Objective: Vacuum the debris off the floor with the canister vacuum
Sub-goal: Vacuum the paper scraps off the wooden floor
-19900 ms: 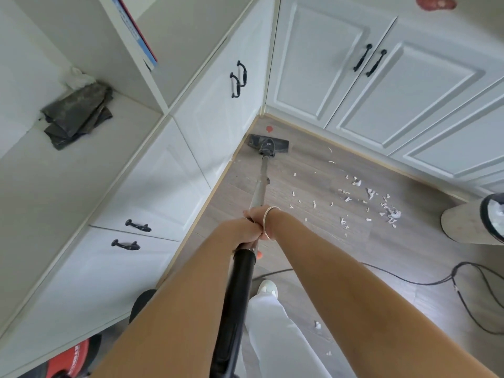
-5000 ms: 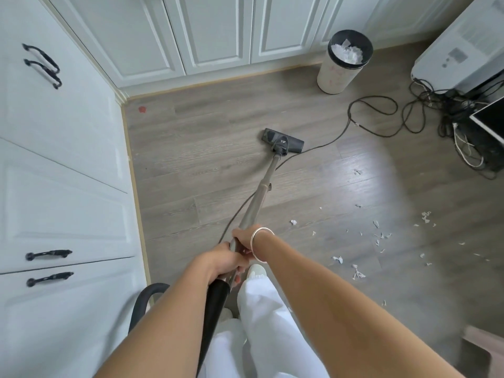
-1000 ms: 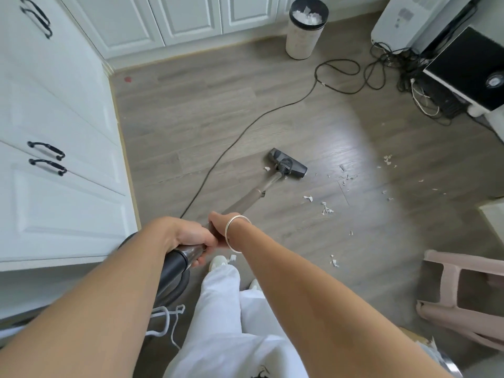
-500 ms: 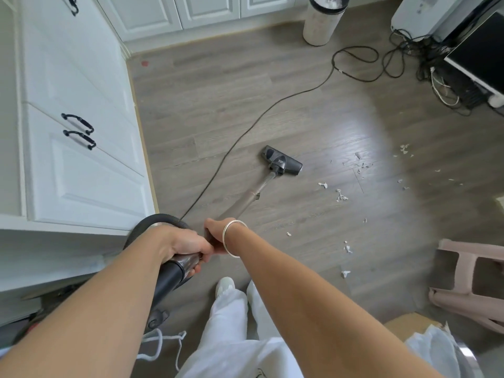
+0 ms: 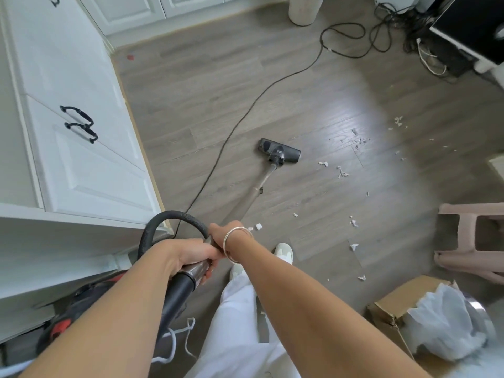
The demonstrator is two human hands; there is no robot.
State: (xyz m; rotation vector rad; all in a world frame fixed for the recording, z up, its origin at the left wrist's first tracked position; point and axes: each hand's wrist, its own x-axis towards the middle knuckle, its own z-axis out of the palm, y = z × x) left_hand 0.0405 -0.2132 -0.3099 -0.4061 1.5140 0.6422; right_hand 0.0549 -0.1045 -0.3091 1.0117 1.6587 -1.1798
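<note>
Both hands hold the vacuum wand (image 5: pixel 255 192). My left hand (image 5: pixel 188 255) grips it where the metal tube meets the black hose (image 5: pixel 174 298). My right hand (image 5: pixel 222 233), with a silver bangle on the wrist, grips it just ahead. The dark floor head (image 5: pixel 279 151) rests flat on the grey wood floor. White paper scraps (image 5: pixel 341 171) lie scattered to the right of the head and nearer my feet (image 5: pixel 353 222). The red and black canister (image 5: pixel 79 309) sits at lower left, partly hidden by my arm.
White cabinets (image 5: pixel 90 165) run along the left. The power cord (image 5: pixel 245 110) crosses the floor to a tangle of cables (image 5: pixel 403 31) at top right. A bin's base (image 5: pixel 304 12), a pink stool (image 5: pixel 471 241) and a cardboard box (image 5: pixel 403 304) stand on the right.
I have stepped back and my view has tilted down. The floor head has barely shifted, still left of the scraps. The cardboard box and the canister have come into view.
</note>
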